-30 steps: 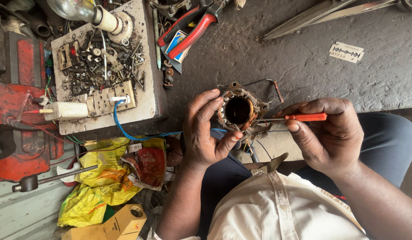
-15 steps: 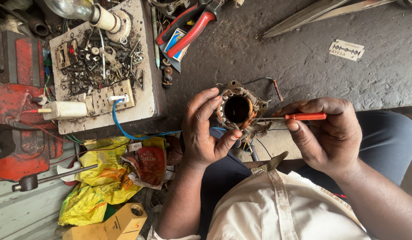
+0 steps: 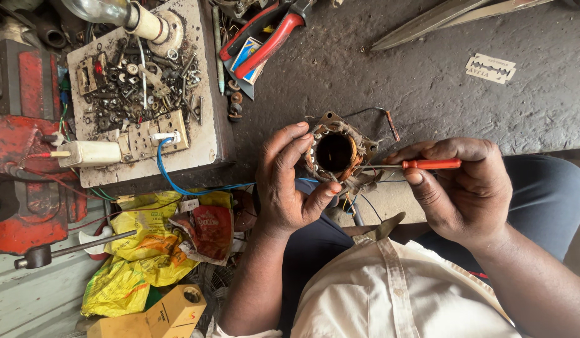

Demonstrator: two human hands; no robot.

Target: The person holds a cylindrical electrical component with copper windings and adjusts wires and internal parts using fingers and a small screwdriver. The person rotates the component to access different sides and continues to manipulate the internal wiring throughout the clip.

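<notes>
Over the rough grey floor (image 3: 427,81), the left hand (image 3: 287,188) grips a round, rusty stator (image 3: 337,153) wound with copper wire. The right hand (image 3: 468,188) pinches a thin orange-handled screwdriver (image 3: 415,165), its metal tip touching the stator's rim.

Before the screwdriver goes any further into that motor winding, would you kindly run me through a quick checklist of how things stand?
1. Left hand grips the motor stator firmly: ok, fingers wrap its rim.
2. Right hand holds the orange-handled screwdriver: ok, pinched near the handle.
3. Tip sits at the copper winding: ok, it meets the stator's right edge; exact contact point cannot tell.
4. Left fingers out of the tip's line: ok, they sit on the opposite rim.
5. Loose wires under the stator free of the tool: cannot tell.
6. Razor blade away from both hands: ok, it lies apart on the bench.
</notes>
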